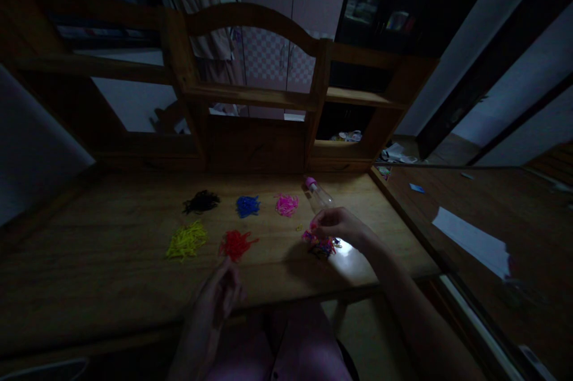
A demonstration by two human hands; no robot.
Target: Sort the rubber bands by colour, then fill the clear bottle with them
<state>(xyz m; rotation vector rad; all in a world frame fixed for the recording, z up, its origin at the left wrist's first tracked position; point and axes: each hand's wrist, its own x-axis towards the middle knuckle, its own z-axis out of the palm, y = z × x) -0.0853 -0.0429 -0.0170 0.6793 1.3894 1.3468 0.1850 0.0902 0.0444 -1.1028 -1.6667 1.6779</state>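
Small piles of coloured elastic bands lie sorted on the wooden desk (111,285): black (201,202), blue (248,206), pink (286,205), yellow (187,240) and red (236,244). A mixed pile (321,245) sits at the right. My right hand (339,224) hovers over the mixed pile, its fingers pinched on a pink band. My left hand (220,294) is near the desk's front edge just below the red pile, fingers drawn together; what it holds I cannot make out.
A clear bottle with a pink cap (317,192) lies behind the mixed pile. A wooden shelf unit (250,94) rises at the back of the desk. White paper (472,242) lies on the floor to the right. The room is dim.
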